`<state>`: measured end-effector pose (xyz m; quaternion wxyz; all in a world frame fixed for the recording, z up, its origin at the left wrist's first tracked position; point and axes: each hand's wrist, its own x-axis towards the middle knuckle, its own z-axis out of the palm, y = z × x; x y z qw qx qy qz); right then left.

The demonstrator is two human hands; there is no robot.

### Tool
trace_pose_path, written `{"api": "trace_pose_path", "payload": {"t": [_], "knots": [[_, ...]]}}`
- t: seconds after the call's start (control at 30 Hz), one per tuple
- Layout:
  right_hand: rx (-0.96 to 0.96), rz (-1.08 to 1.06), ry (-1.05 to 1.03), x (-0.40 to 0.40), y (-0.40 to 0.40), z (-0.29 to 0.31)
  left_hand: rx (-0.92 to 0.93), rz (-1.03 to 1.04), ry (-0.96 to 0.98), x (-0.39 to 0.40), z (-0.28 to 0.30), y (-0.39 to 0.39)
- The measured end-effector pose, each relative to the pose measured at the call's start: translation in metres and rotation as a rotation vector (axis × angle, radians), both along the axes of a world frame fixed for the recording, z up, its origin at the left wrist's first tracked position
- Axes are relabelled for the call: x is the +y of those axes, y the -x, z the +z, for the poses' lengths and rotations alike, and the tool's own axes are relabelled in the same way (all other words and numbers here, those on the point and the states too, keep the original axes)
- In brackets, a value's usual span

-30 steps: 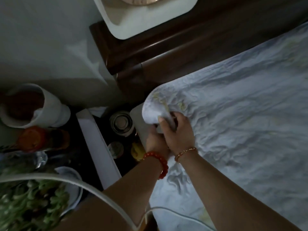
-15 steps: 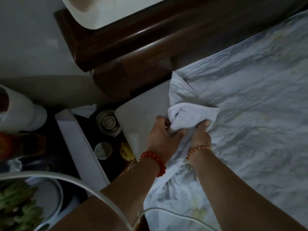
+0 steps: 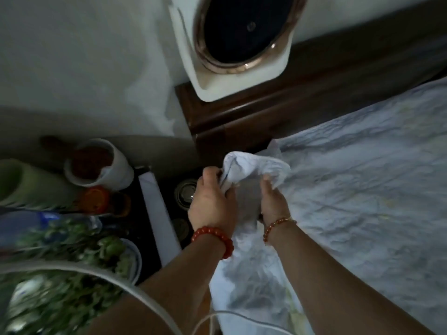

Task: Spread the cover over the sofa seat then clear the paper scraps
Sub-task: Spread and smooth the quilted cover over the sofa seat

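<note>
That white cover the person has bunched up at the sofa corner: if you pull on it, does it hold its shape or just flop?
Probably floppy: the cover is creased all over and folds into a soft wad where the left hand and right hand grip it. It looks thin, so likely light. A pull would probably drag the wrinkles along rather than shift it as one sheet.

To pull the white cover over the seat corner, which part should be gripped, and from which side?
Probably the bunched corner of the white cover, from the near side, as the left hand and right hand grip it. The rest lies flat and wrinkled, offering no fold to pinch.
</note>
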<state>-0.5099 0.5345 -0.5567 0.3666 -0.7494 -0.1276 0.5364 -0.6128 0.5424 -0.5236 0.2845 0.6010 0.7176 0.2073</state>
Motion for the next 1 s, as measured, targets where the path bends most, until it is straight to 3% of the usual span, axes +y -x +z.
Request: {"api": "trace_pose_path", "payload": {"t": [0.13, 0.2, 0.3, 0.43, 0.63, 0.83, 0.9, 1.0], "knots": [[0.048, 0.155, -0.091, -0.009, 0.037, 0.006, 0.067, 0.137, -0.047, 0.002, 0.029, 0.043], [0.059, 0.348, -0.104, -0.012, 0.054, 0.015, 0.136, 0.204, -0.025, 0.004, 0.031, 0.061], [0.073, 0.708, -0.077, -0.022, 0.073, 0.016, 0.289, 0.307, 0.053, 0.006, 0.017, 0.08], [0.009, 0.967, -0.058, -0.041, 0.083, -0.005, 0.283, 0.365, 0.236, 0.005, -0.007, 0.075], [-0.301, 0.958, -0.176, -0.034, 0.045, -0.038, 0.246, 0.082, 0.249, -0.002, -0.057, 0.05], [-0.666, 0.948, -0.263, -0.001, 0.003, -0.054, 0.339, -0.309, 0.229, 0.008, -0.091, 0.023], [-0.833, 1.012, -0.211, 0.014, -0.008, -0.062, 0.358, -0.418, 0.221, 0.018, -0.105, 0.016], [-0.962, 1.017, 0.076, 0.032, -0.022, -0.075, 0.369, -0.533, 0.172, 0.033, -0.118, 0.012]]}}
